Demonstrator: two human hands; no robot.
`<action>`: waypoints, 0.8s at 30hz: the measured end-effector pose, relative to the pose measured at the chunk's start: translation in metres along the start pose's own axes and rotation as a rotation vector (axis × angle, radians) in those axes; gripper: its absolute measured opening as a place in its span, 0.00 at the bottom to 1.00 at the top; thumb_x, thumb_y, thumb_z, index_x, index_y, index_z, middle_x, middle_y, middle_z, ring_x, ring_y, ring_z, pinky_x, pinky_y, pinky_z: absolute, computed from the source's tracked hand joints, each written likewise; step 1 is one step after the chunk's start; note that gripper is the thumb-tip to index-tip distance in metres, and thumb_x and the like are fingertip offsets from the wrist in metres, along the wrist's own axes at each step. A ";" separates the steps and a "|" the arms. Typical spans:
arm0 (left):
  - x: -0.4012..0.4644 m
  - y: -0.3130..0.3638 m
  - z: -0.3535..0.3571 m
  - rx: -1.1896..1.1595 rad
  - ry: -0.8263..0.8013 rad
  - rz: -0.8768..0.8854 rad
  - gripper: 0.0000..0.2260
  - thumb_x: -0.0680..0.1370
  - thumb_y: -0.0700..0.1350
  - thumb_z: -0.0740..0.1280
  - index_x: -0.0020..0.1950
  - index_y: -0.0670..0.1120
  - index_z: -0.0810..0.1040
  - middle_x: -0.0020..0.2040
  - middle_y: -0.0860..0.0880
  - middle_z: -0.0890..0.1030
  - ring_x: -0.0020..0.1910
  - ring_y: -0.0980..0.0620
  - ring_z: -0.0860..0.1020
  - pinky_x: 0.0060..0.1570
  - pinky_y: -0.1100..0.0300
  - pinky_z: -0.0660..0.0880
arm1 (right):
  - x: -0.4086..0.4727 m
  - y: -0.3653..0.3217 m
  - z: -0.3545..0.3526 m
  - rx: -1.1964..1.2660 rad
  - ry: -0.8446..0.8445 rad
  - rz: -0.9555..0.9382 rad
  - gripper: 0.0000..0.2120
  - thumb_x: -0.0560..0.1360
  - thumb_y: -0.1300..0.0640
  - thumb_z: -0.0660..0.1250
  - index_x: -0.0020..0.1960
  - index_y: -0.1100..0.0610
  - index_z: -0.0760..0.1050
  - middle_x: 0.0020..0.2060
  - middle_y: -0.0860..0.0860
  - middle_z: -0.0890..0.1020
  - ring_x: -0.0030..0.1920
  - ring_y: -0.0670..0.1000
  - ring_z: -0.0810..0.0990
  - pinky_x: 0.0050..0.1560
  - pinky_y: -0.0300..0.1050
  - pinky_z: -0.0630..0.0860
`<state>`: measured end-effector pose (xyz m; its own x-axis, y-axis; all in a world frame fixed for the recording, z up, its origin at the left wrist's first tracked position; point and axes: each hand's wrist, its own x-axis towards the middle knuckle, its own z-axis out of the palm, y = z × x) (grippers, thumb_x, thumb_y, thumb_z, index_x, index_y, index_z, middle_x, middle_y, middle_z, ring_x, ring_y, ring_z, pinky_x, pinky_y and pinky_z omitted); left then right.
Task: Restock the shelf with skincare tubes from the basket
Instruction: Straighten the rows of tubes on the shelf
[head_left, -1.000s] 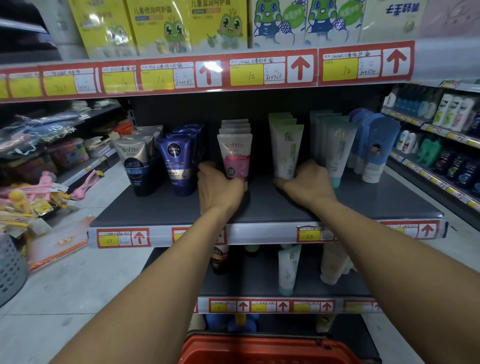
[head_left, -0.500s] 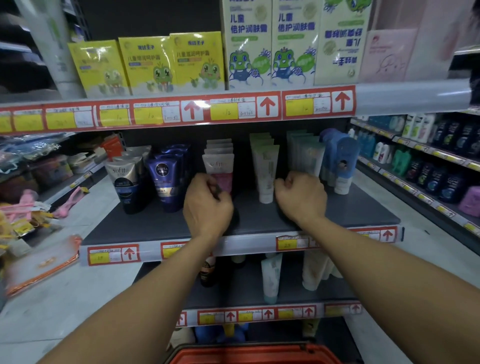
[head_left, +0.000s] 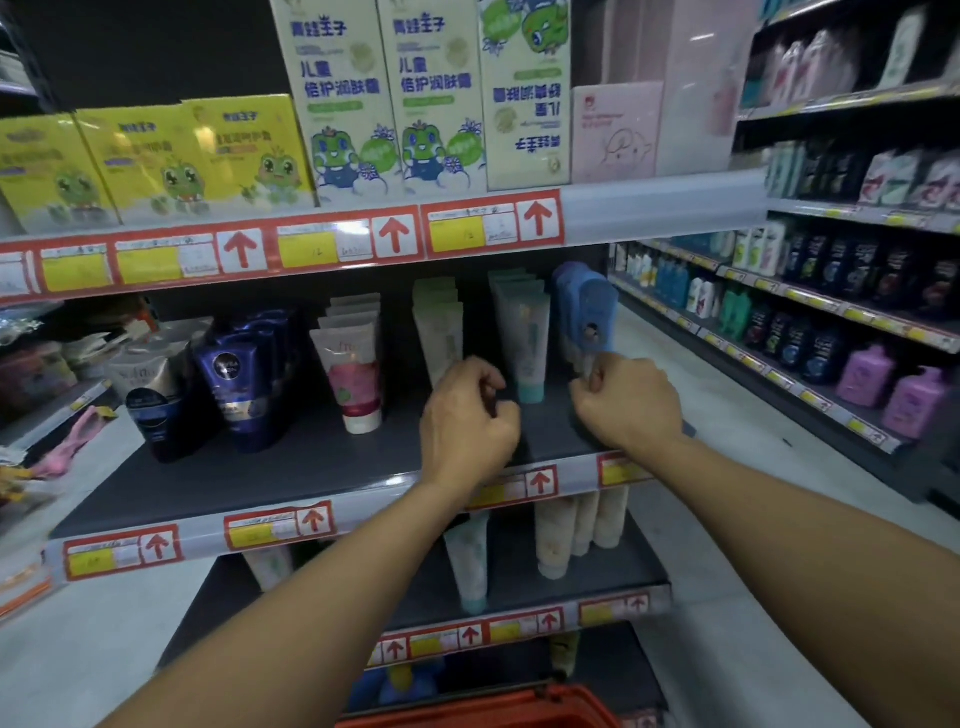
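Both hands are curling into loose fists and holding nothing. At the very bottom, the rim of the red basket (head_left: 488, 714) is peeking in, and what is inside it is hidden. Over the front part of the dark middle shelf (head_left: 270, 467), the left hand (head_left: 467, 421) is hovering with its grip closed and empty. Half a second ago it was in front of the pink tube (head_left: 353, 379); now it is sitting farther right, in front of the pale green tubes (head_left: 441, 332). The right hand (head_left: 628, 402) is bunching up too, just below the blue tubes (head_left: 587, 312), and it has also slid right. Between the two hands, the teal-capped tubes (head_left: 527, 332) are standing on their caps in a row. Farther left, the dark blue tubes (head_left: 244, 374) and the silver and black tubes (head_left: 150, 395) are standing near each other. Up above, yellow frog boxes (head_left: 156, 161) and tall pale boxes (head_left: 389, 98) are sitting on the top shelf (head_left: 649, 208), and more of them is showing now than before.
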<state>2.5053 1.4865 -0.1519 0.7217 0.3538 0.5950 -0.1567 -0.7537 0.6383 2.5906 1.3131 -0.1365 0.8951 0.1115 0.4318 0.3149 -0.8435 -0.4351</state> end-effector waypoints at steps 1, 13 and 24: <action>0.001 0.005 0.008 -0.003 -0.027 -0.014 0.09 0.72 0.43 0.69 0.50 0.52 0.77 0.45 0.54 0.78 0.42 0.53 0.78 0.41 0.57 0.75 | 0.002 0.006 0.001 0.003 -0.040 0.024 0.13 0.74 0.45 0.64 0.42 0.56 0.75 0.38 0.57 0.77 0.39 0.61 0.76 0.40 0.51 0.78; 0.040 0.017 0.073 0.172 -0.199 -0.417 0.37 0.75 0.51 0.79 0.75 0.42 0.62 0.74 0.40 0.65 0.69 0.38 0.73 0.61 0.52 0.74 | 0.043 0.037 0.019 0.057 -0.160 0.152 0.27 0.72 0.43 0.71 0.60 0.58 0.65 0.47 0.56 0.75 0.50 0.63 0.80 0.43 0.49 0.71; 0.057 0.000 0.088 0.377 -0.239 -0.322 0.40 0.72 0.63 0.77 0.74 0.44 0.65 0.72 0.42 0.72 0.69 0.40 0.76 0.57 0.50 0.76 | 0.063 0.046 0.042 -0.042 -0.061 0.064 0.33 0.72 0.37 0.72 0.62 0.58 0.62 0.54 0.58 0.81 0.53 0.63 0.83 0.41 0.50 0.71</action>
<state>2.6053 1.4576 -0.1610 0.8334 0.4964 0.2429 0.3180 -0.7902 0.5239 2.6745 1.3030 -0.1624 0.9310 0.0874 0.3545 0.2441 -0.8711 -0.4262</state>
